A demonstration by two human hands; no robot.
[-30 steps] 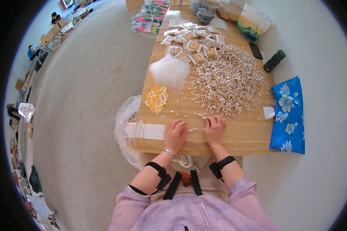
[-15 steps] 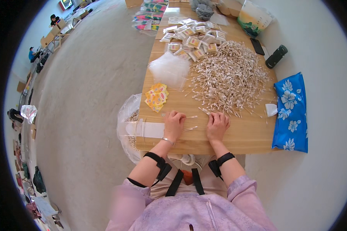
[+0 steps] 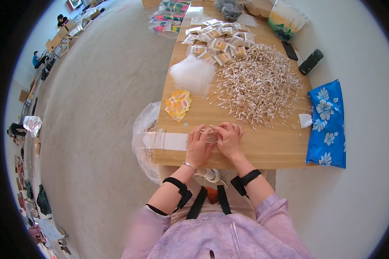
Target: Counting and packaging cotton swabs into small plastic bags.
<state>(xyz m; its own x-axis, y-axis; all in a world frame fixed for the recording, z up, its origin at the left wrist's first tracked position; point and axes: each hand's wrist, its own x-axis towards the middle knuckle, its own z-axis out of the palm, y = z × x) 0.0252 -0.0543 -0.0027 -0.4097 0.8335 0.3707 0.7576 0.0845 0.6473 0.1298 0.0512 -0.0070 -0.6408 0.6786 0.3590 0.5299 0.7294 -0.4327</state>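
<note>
A small bundle of cotton swabs (image 3: 211,137) lies between my two hands near the front of the table. Curled round its left side is my left hand (image 3: 198,144), and my right hand (image 3: 229,137) closes on its right end. Farther up, a wide heap of loose cotton swabs (image 3: 261,86) covers the middle right. To the left of the heap rests a stack of clear plastic bags (image 3: 191,75). Yellow printed cards (image 3: 177,105) lie below those bags. A white strip (image 3: 173,141) extends leftward from beside my left hand.
Filled small packets (image 3: 220,44) are piled at the far side. A blue flowered tissue pack (image 3: 326,125), a black bottle (image 3: 310,62) and a phone (image 3: 289,50) line the right edge. An open plastic bag of swabs (image 3: 148,151) hangs off the left edge.
My right hand has moved left from beside the heap to meet my left hand. The swabs are now gathered between both hands, where a few lay loose before.
</note>
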